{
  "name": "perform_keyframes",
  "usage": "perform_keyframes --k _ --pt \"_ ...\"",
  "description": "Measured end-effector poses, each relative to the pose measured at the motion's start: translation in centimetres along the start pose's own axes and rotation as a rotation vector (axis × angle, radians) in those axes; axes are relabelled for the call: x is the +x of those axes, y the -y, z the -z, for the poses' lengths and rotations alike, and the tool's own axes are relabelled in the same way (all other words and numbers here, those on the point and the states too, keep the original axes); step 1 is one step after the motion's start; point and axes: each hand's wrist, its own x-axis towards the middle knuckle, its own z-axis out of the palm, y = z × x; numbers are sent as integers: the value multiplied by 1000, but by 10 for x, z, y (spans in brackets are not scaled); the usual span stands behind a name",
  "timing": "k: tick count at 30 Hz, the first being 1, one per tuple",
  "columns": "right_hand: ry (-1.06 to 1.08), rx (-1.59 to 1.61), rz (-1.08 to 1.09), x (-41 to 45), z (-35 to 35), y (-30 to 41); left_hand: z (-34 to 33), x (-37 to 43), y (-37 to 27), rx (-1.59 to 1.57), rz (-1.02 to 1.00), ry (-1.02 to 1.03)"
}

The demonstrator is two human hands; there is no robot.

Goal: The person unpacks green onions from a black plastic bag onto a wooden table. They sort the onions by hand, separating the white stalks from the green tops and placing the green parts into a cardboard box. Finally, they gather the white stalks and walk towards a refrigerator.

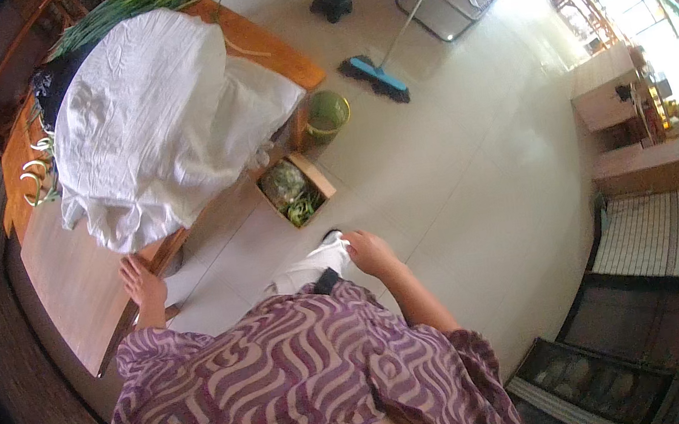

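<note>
My left hand [144,284] lies flat at the edge of a wooden table [76,291], its fingertips close to the hem of a large white cloth [139,109]. Nothing is in it. The cloth is bulky and wrinkled, draped over the table, and whatever it may cover is hidden. My right hand [370,251] hangs at my white trousers [314,267] with its fingers curled; whether it pinches the fabric is not visible. Long green onions [145,6] lie beyond the cloth, and pale curled stalk pieces [36,181] lie to its left.
On the tiled floor ahead stand a cardboard box [315,176] with green scraps and a green bucket [328,114]. Farther off are a blue broom [379,75], a black bag [331,5] and a metal folding frame [447,1]. Dark-framed furniture [592,372] stands at the lower right.
</note>
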Motion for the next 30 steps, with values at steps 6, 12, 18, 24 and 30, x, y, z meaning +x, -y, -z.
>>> perform_keyframes --k 6,12,18,24,30 --pt "-151 1 -376 -66 82 -205 -58 41 -4 192 350 68" --pt "156 -160 -776 -122 140 -384 -21 42 -138 143 585 69" --pt "375 -234 -606 15 246 -489 -20 -21 -263 41 435 435" --pt "390 -464 -355 220 429 -534 54 -65 -536 -104 -743 516" --pt "104 -812 -151 467 600 -516 184 34 -664 -722 9 -28"
